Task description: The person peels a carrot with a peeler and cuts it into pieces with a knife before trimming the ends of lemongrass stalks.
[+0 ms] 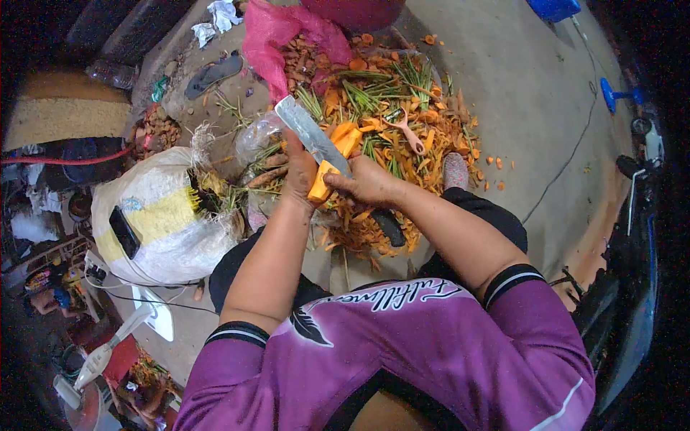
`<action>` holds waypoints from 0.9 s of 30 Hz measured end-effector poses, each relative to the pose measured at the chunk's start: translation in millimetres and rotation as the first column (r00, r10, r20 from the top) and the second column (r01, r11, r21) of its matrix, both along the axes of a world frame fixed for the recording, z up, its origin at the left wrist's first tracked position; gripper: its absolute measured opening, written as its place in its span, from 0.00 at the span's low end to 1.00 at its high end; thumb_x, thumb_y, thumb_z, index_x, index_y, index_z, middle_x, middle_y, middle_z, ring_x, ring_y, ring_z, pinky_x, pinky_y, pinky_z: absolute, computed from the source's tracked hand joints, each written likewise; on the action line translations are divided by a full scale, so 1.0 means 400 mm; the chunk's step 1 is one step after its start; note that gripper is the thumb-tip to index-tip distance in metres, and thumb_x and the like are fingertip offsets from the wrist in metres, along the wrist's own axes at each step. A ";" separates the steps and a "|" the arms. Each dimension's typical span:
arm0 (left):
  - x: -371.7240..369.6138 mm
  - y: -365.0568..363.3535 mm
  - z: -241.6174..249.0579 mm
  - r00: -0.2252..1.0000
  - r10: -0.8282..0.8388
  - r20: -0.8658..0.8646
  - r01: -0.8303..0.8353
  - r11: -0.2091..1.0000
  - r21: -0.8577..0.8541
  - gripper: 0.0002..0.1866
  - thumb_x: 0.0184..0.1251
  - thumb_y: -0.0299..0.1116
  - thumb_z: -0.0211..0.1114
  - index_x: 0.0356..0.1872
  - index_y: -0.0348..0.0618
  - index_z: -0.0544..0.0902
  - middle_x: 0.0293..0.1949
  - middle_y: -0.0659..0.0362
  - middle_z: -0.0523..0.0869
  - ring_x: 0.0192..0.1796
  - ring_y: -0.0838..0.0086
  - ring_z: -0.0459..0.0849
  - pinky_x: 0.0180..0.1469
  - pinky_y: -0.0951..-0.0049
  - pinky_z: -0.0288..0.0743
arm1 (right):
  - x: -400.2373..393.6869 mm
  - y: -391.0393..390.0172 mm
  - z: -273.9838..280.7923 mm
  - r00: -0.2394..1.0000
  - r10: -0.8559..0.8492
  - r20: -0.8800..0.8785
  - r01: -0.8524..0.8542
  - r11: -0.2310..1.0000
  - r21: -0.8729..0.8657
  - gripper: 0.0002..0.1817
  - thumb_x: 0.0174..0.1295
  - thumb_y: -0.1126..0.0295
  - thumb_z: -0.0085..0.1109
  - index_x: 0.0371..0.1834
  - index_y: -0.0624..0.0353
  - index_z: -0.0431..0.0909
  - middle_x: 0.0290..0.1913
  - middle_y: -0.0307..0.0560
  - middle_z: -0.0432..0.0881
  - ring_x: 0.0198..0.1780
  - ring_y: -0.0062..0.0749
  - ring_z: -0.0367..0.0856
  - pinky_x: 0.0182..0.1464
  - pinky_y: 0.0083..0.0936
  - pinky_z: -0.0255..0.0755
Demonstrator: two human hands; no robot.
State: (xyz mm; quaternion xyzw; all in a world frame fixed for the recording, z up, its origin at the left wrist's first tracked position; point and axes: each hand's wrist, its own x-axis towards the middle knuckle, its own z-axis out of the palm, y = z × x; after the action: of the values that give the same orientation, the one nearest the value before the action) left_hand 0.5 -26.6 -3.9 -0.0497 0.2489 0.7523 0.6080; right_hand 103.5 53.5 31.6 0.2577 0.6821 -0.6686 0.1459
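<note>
A wide-bladed knife (310,131) slants across the middle, its broad end up and left. Its lower end meets my right hand (368,179), which is closed around it; the handle is hidden. My left hand (302,171) is closed on peeled orange root pieces (323,179), behind and beside the blade. My right thumb presses against the nearer piece. Below my hands lies a heap of orange peelings (424,161) with green stalks (366,97). A pink-handled peeler (410,135) rests on the heap.
Left is a white and yellow sack (162,223) with a phone (124,231) on it. A pink mesh bag (264,39) of roots stands beyond the heap. A sandal (213,75), a fan (93,363) and a cable (568,154) are around; another person (147,399) is lower left.
</note>
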 end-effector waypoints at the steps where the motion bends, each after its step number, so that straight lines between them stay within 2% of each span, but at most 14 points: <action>1: 0.001 -0.002 0.007 1.000 0.010 0.004 -0.010 1.000 0.000 0.40 0.51 0.62 0.50 0.55 0.36 0.62 0.47 0.48 0.73 0.47 0.60 0.75 0.48 0.64 0.72 | 0.001 -0.005 -0.013 1.000 -0.026 -0.008 0.026 1.000 -0.013 0.19 0.54 0.58 0.56 0.36 0.65 0.73 0.23 0.40 0.75 0.23 0.24 0.73 0.28 0.22 0.68; 3: -0.001 -0.004 0.025 0.999 0.032 0.007 -0.032 0.999 0.007 0.39 0.54 0.64 0.42 0.54 0.36 0.63 0.47 0.46 0.73 0.46 0.60 0.75 0.47 0.63 0.72 | 0.000 -0.015 -0.044 0.997 -0.075 -0.029 0.074 0.997 -0.033 0.17 0.54 0.59 0.57 0.33 0.65 0.74 0.20 0.38 0.74 0.18 0.21 0.71 0.22 0.20 0.66; 6: -0.010 0.011 0.017 0.993 -0.046 -0.105 0.043 0.999 -0.028 0.32 0.61 0.54 0.41 0.55 0.36 0.63 0.46 0.45 0.73 0.44 0.60 0.76 0.45 0.64 0.73 | 0.001 -0.021 -0.037 0.976 -0.103 -0.193 0.110 0.994 0.021 0.16 0.52 0.59 0.58 0.28 0.64 0.76 0.20 0.38 0.74 0.19 0.22 0.71 0.22 0.20 0.66; 8: -0.008 -0.002 0.029 0.967 -0.093 -0.237 0.075 0.994 -0.081 0.27 0.63 0.48 0.40 0.56 0.37 0.63 0.46 0.45 0.74 0.43 0.60 0.77 0.44 0.65 0.74 | 0.001 -0.034 -0.063 0.948 -0.126 -0.292 0.152 0.986 0.069 0.16 0.51 0.59 0.60 0.27 0.64 0.76 0.20 0.39 0.75 0.19 0.22 0.71 0.23 0.21 0.66; 10: -0.017 -0.017 0.019 0.940 -0.133 -0.314 0.100 0.988 -0.120 0.26 0.63 0.45 0.42 0.56 0.37 0.63 0.46 0.46 0.74 0.42 0.61 0.77 0.44 0.67 0.74 | -0.001 -0.040 -0.065 0.953 -0.139 -0.269 0.166 0.983 0.081 0.17 0.49 0.59 0.62 0.27 0.64 0.77 0.20 0.40 0.76 0.20 0.22 0.72 0.25 0.21 0.67; 12: -0.034 -0.026 -0.020 0.925 -0.165 -0.341 0.125 0.983 -0.137 0.26 0.61 0.45 0.44 0.56 0.38 0.63 0.49 0.48 0.74 0.43 0.63 0.77 0.44 0.69 0.74 | -0.001 -0.031 -0.040 0.980 -0.135 -0.149 0.151 0.984 0.097 0.17 0.47 0.58 0.63 0.29 0.64 0.77 0.21 0.40 0.77 0.22 0.23 0.73 0.28 0.21 0.67; 15: -0.031 -0.016 -0.026 0.947 -0.086 -0.309 0.002 0.964 -0.264 0.23 0.64 0.40 0.41 0.56 0.36 0.63 0.44 0.45 0.75 0.43 0.61 0.78 0.44 0.67 0.75 | 0.000 -0.021 -0.016 0.993 -0.106 -0.053 0.115 0.966 0.230 0.18 0.46 0.58 0.64 0.32 0.64 0.78 0.23 0.40 0.79 0.23 0.22 0.74 0.29 0.20 0.68; 18: -0.045 -0.022 -0.071 0.982 -0.150 -0.118 0.133 0.981 -0.140 0.23 0.64 0.39 0.42 0.56 0.35 0.63 0.44 0.45 0.75 0.43 0.61 0.78 0.44 0.65 0.75 | 0.011 -0.022 -0.046 0.941 -0.045 -0.337 0.176 0.913 0.369 0.18 0.46 0.59 0.65 0.32 0.62 0.79 0.23 0.39 0.79 0.22 0.20 0.73 0.28 0.20 0.67; 19: -0.024 -0.016 -0.049 0.994 -0.112 0.016 0.113 0.977 -0.179 0.24 0.64 0.41 0.46 0.55 0.33 0.63 0.46 0.45 0.74 0.45 0.61 0.77 0.46 0.65 0.74 | 0.011 -0.022 -0.054 0.929 -0.016 -0.370 0.161 0.917 0.365 0.17 0.46 0.60 0.65 0.32 0.63 0.78 0.23 0.39 0.79 0.22 0.19 0.72 0.28 0.19 0.67; 21: -0.037 -0.018 -0.061 0.975 -0.193 -0.113 0.176 0.974 -0.143 0.24 0.64 0.41 0.47 0.55 0.34 0.63 0.49 0.46 0.72 0.47 0.62 0.76 0.48 0.66 0.73 | 0.012 -0.021 -0.063 0.900 0.035 -0.434 0.137 0.924 0.357 0.16 0.47 0.62 0.64 0.32 0.64 0.78 0.23 0.40 0.79 0.22 0.18 0.72 0.28 0.19 0.67; 22: -0.045 -0.013 -0.064 0.956 -0.231 -0.182 0.211 0.970 -0.123 0.24 0.63 0.41 0.48 0.55 0.34 0.63 0.50 0.47 0.72 0.48 0.62 0.75 0.49 0.66 0.72 | 0.012 -0.018 -0.050 0.921 -0.075 -0.382 0.202 0.931 0.304 0.18 0.46 0.58 0.64 0.33 0.61 0.78 0.25 0.43 0.79 0.25 0.23 0.74 0.31 0.21 0.68; 24: -0.027 -0.018 0.008 0.951 -0.042 -0.307 0.085 0.988 0.126 0.23 0.64 0.40 0.46 0.56 0.37 0.63 0.51 0.51 0.71 0.50 0.65 0.75 0.50 0.66 0.72 | 0.013 -0.018 -0.017 0.928 -0.276 -0.251 0.329 0.922 0.204 0.21 0.44 0.51 0.63 0.35 0.56 0.79 0.30 0.48 0.80 0.30 0.32 0.79 0.38 0.27 0.70; 26: -0.047 -0.008 0.030 0.986 -0.080 -0.146 0.062 0.990 -0.127 0.22 0.65 0.40 0.45 0.56 0.39 0.63 0.51 0.52 0.72 0.49 0.66 0.75 0.50 0.66 0.72 | 0.011 0.007 -0.062 0.854 -0.390 -0.344 0.469 0.863 0.188 0.20 0.45 0.55 0.63 0.36 0.58 0.78 0.30 0.49 0.80 0.32 0.31 0.79 0.38 0.26 0.71; 27: -0.044 -0.009 0.054 0.986 -0.072 -0.149 0.053 0.990 -0.131 0.22 0.65 0.40 0.45 0.57 0.42 0.62 0.51 0.53 0.72 0.50 0.66 0.75 0.50 0.66 0.71 | 0.011 0.026 -0.077 0.814 -0.416 -0.404 0.519 0.834 0.186 0.20 0.45 0.55 0.63 0.36 0.59 0.78 0.30 0.49 0.80 0.32 0.31 0.80 0.38 0.26 0.71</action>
State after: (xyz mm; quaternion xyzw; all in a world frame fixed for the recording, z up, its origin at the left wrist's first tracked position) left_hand -17.2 -30.3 17.8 -0.0224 0.3436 0.7170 0.6060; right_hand 107.9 64.0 0.9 0.3152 0.7010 -0.6119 -0.1865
